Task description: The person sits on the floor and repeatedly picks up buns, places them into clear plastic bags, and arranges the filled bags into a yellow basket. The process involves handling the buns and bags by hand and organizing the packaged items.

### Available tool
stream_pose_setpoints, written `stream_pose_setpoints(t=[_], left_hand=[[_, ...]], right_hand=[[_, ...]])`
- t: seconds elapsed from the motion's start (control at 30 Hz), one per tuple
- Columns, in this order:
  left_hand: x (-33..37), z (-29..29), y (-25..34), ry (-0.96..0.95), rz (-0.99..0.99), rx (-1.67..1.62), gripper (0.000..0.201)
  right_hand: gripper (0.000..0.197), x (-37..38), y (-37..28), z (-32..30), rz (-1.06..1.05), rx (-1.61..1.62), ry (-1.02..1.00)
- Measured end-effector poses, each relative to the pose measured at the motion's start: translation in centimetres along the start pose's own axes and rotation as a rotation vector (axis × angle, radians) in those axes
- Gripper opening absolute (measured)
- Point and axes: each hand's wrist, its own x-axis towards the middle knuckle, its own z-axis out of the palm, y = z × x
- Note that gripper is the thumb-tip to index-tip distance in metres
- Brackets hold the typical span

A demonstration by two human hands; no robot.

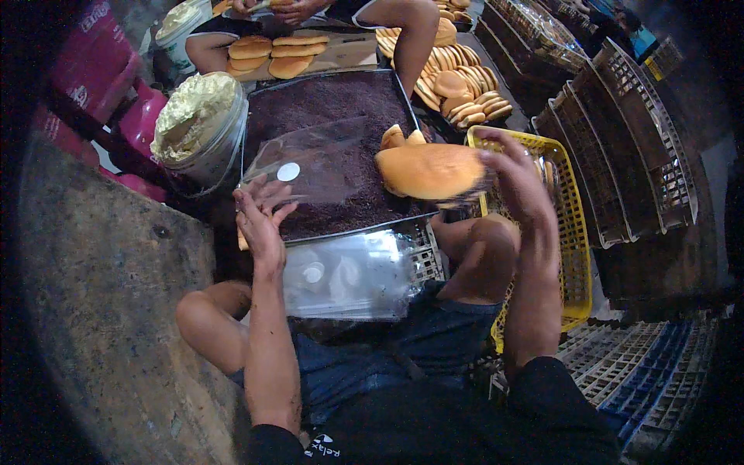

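Toward twelve o'clock spreads the tray (353, 231) of dark crumbs; over it, at eleven, shows a clear bag (329, 159), the left hand (262, 225) at its near edge with fingers spread; at one o'clock is the bread roll (432, 170), its right end seemingly pinched by the right hand (525, 177), though blur obscures the grip; the step appears to be lining up roll and bag; the next move calls for a parted bag mouth.

Your bun (430, 170) is golden brown; the bag (333, 159) is clear with a white disc (288, 171), and the crumbly mass (310, 105) is dark purple-brown. Your shirt (434, 418) is black with white print (322, 447), your shorts (387, 345) dark blue, the latticed basket (577, 232) yellow, the heaped cream (194, 105) pale yellow, the plasticware (145, 118) vivid pink
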Motion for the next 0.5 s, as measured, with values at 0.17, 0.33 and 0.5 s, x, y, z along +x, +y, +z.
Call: stream_pose_setpoints(t=[0.17,0.33,0.5], left_hand=[[-0.1,0.3,0.9,-0.067,-0.002,0.079,0.071],[-2.1,2.3,1.5,-0.330,0.021,0.094,0.075],[-4.6,5.7,-1.4,-0.204,-0.218,-0.296,0.061]], right_hand=[[0.050,0.2,-2.3,0.9,-0.101,-0.101,0.030],[0.057,0.8,-1.1,5.5,-0.059,-0.012,-0.063],[0.053,-0.2,-0.4,10.5,0.026,-0.087,-0.063]])
